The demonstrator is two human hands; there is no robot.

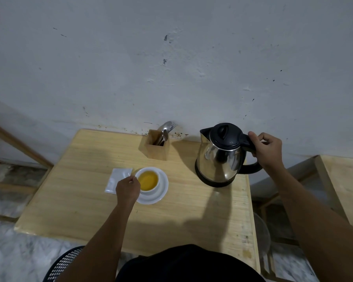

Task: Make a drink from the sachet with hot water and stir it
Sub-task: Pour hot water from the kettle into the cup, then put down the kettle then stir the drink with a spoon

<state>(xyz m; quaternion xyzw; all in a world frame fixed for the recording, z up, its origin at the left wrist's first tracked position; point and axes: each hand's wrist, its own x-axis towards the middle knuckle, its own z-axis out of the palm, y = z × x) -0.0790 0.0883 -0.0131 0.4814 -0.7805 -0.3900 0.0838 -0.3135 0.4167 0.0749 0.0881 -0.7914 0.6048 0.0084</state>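
A white cup [151, 189] full of yellow-orange liquid stands on a white saucer [161, 192] in the middle of the wooden table [90, 200]. My left hand [127, 190] sits at the cup's left side with curled fingers; whether it grips the cup is hidden. Just left of the cup lies a white sachet [116, 178]. The steel kettle [220, 157] with a black lid stands upright on the table at the right. My right hand [267, 149] grips its black handle.
A wooden holder [156, 148] with spoons and forks stands at the table's back edge by the wall. A second wooden table [342, 184] is at the right. A black mesh chair [63, 265] shows at the bottom left.
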